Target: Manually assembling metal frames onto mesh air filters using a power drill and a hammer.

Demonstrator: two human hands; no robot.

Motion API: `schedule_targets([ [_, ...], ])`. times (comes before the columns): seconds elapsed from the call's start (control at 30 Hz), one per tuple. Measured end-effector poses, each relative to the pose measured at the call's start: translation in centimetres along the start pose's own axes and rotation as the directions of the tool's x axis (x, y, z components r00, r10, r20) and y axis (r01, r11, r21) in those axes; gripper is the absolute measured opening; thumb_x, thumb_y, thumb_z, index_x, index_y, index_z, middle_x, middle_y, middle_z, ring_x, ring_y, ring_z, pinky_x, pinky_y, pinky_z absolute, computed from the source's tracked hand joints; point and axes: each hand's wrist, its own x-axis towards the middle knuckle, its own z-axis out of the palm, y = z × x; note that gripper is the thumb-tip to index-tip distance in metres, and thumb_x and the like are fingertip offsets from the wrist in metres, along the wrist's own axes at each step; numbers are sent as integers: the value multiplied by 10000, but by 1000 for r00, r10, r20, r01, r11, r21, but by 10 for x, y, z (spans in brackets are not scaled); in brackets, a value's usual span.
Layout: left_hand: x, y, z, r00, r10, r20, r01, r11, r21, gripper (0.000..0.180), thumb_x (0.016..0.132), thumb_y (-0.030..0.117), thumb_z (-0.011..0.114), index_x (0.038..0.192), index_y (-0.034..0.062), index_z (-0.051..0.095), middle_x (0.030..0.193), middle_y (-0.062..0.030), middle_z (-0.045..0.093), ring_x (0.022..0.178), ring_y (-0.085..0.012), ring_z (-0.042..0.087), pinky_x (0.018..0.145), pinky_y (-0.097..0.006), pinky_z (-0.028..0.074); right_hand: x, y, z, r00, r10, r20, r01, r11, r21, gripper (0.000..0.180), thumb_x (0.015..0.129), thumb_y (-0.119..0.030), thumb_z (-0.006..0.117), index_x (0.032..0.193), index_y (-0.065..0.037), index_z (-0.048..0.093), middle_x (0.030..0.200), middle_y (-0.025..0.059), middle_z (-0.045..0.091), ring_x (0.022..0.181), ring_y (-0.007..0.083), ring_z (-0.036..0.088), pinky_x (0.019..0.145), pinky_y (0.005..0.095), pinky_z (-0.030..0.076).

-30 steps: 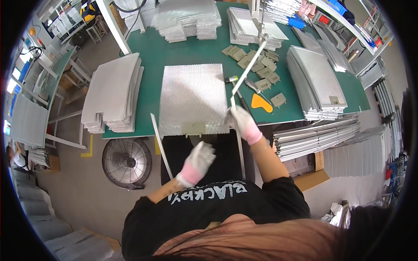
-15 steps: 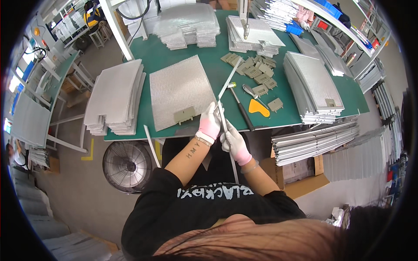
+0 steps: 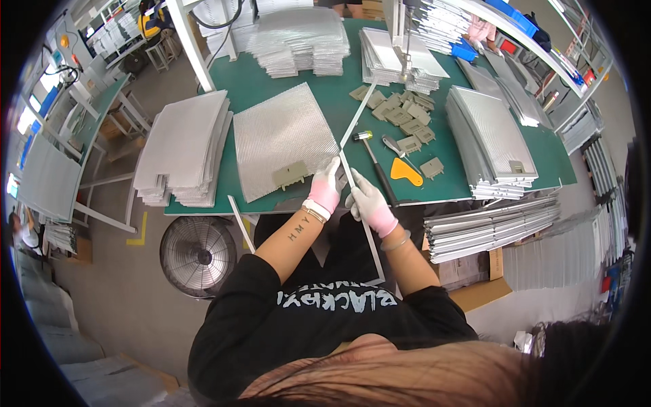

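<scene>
My left hand [image 3: 325, 186], in a white glove with a pink cuff, is closed round a thin metal frame strip [image 3: 363, 224] near its bend. Lower on the same strip is my right hand [image 3: 369, 203], gloved alike, with its fingers wrapped round it. One arm of the strip points away over the table; the long arm comes down toward my shirt and turns a corner there. Left of my hands lies a silvery mesh panel [image 3: 281, 132], with a grey-green plastic piece [image 3: 290, 174] at its near edge. Another strip section [image 3: 241, 224] shows beside my left forearm.
On the green table [image 3: 434, 193] lie a mallet [image 3: 380, 169], a screwdriver [image 3: 400, 152], a yellow scraper [image 3: 405, 173] and several plastic pieces [image 3: 415, 127]. Panel stacks stand left [image 3: 180, 146] and right [image 3: 489, 136]. Below are a floor fan [image 3: 199, 258] and an open carton [image 3: 481, 292].
The strip has shifted and turned in my hands, so its lower corner now shows before my shirt. My right hand has moved slightly right. Both hands keep hold, and the view has shifted a little.
</scene>
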Motion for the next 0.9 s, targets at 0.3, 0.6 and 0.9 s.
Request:
schedule_targets([
  [0.3, 14, -9, -14, 1000, -29, -2, 29, 993, -113, 219, 1010, 188, 539, 1128, 9, 585, 1053, -138, 629, 984, -246, 617, 856, -366, 520, 30, -10, -8, 992, 75, 103, -72, 997, -42, 571, 1006, -95, 396, 1562, -140, 271, 690, 43, 552, 451, 100, 476, 425, 252, 430],
  [0.6, 12, -14, -20, 997, -71, -43, 74, 993, 96, 226, 1005, 202, 554, 1071, -9, 602, 1004, -121, 645, 872, -226, 633, 798, -348, 522, 49, -17, -3, 997, 22, 74, -20, 999, -30, 514, 1018, -129, 416, 1524, -80, 345, 693, 54, 573, 428, 99, 476, 400, 245, 409],
  [0.9, -92, 49, -14, 980, 42, 197, -69, 989, 132, 331, 1017, 190, 505, 1310, 35, 500, 1281, -138, 589, 1133, -283, 596, 983, -387, 466, 120, -1, -5, 984, 157, 81, -156, 988, -21, 266, 950, -275, 661, 856, -105, 480, 667, -21, 463, 500, 84, 446, 451, 257, 370],
])
